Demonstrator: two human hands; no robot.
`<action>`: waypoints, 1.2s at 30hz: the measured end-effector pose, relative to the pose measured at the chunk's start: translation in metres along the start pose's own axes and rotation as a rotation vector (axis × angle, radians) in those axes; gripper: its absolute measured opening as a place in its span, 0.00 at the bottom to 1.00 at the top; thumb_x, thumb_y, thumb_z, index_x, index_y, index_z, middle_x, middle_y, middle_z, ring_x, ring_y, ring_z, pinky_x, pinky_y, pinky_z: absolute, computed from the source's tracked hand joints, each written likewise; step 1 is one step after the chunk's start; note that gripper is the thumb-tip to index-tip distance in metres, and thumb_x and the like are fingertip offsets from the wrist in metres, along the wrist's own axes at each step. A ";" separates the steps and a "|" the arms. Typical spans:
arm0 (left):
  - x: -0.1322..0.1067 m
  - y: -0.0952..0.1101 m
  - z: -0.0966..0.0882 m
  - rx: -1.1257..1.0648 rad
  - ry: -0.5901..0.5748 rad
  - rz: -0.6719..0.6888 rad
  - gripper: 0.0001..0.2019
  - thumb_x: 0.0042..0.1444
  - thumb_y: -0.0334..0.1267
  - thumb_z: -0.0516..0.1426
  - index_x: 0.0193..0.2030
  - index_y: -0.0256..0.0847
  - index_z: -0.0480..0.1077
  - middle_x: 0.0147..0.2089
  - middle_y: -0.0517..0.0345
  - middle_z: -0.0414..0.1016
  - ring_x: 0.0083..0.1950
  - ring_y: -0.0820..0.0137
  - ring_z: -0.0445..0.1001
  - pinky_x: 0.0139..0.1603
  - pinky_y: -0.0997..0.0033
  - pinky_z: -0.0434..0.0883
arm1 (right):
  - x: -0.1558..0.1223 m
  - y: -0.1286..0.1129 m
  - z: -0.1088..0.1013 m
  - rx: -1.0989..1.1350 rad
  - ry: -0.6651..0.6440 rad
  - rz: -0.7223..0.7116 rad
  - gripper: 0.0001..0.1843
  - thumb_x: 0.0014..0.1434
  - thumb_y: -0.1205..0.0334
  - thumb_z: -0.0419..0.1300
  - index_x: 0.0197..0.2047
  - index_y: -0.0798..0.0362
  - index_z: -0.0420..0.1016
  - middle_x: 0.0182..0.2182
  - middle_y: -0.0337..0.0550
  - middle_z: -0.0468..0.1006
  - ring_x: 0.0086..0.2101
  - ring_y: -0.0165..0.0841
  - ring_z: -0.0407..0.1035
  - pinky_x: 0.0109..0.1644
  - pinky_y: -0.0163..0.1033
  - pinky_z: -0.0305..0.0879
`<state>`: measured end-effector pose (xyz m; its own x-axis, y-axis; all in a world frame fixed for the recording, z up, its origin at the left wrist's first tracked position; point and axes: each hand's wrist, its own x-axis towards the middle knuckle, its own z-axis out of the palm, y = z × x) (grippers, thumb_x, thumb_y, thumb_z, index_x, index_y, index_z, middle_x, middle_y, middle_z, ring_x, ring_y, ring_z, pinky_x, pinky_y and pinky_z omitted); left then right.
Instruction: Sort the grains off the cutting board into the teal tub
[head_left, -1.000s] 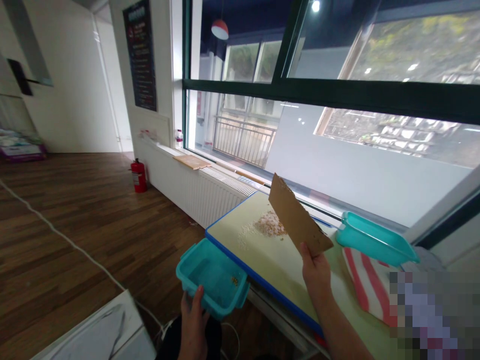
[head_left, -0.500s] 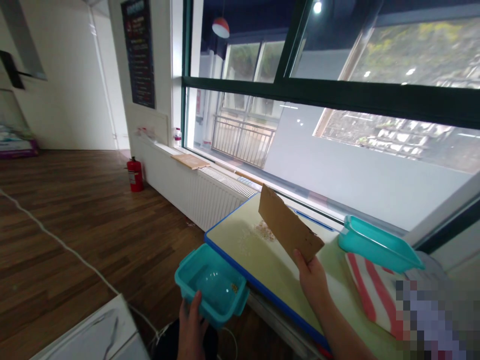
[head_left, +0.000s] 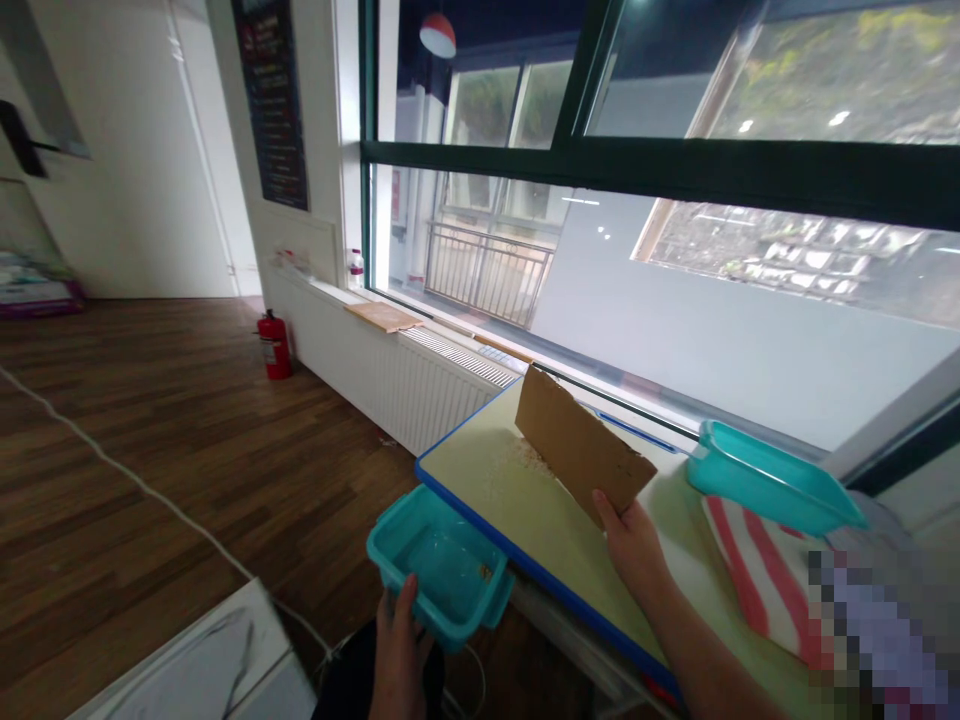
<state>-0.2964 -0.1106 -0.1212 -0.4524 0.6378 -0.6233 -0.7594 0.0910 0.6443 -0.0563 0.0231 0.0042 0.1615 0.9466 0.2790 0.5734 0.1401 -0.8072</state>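
Note:
My left hand (head_left: pixel 401 625) grips the near wall of a turquoise plastic basin (head_left: pixel 442 565), thumb over the rim and other fingers partly hidden below. The basin is just off the table's (head_left: pixel 472 470) blue edge, slightly below the top, with a small clump of tan bits (head_left: pixel 485 573) inside. A stiff piece of brown cardboard (head_left: pixel 577 435) is pinched at its near right corner by my right hand (head_left: pixel 626 530). The cardboard stands tilted on its long edge over the tabletop. Pale crumbs (head_left: pixel 532 458) lie beside its left side, partly hidden behind it.
A second turquoise basin (head_left: pixel 776 480) stands at the table's right, behind a red-and-white striped cloth (head_left: pixel 761 570). A radiator (head_left: pixel 442 385) and window run behind the table. At lower left is a marbled white surface (head_left: pixel 199 665); a cable (head_left: pixel 142 485) crosses the floor.
The view has shifted slightly. The cardboard's lower edge now sits closer over the crumbs, covering more of them. My left hand still holds the basin by the table edge.

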 end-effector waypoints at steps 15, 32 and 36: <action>-0.003 0.008 0.002 -0.008 0.008 0.011 0.32 0.65 0.46 0.57 0.73 0.46 0.57 0.68 0.41 0.69 0.61 0.55 0.77 0.59 0.53 0.74 | 0.007 0.008 0.003 -0.223 0.089 -0.076 0.28 0.55 0.39 0.50 0.39 0.54 0.78 0.34 0.58 0.83 0.36 0.50 0.77 0.39 0.48 0.69; 0.007 0.022 -0.004 0.086 -0.013 0.041 0.35 0.62 0.51 0.60 0.73 0.46 0.57 0.66 0.40 0.72 0.59 0.55 0.78 0.57 0.52 0.74 | -0.001 0.004 0.003 -0.328 -0.015 -0.137 0.28 0.56 0.39 0.48 0.34 0.52 0.78 0.31 0.57 0.83 0.36 0.50 0.79 0.36 0.45 0.68; 0.013 0.027 -0.010 0.083 -0.020 0.075 0.31 0.63 0.53 0.58 0.70 0.47 0.61 0.66 0.41 0.72 0.62 0.54 0.76 0.59 0.49 0.73 | -0.002 0.004 0.005 -0.365 -0.012 -0.140 0.26 0.56 0.39 0.49 0.31 0.51 0.77 0.28 0.58 0.82 0.34 0.50 0.78 0.35 0.45 0.66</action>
<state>-0.3277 -0.1074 -0.1163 -0.4967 0.6600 -0.5637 -0.6822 0.1047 0.7236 -0.0584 0.0228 -0.0023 0.0530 0.9294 0.3652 0.8377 0.1577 -0.5229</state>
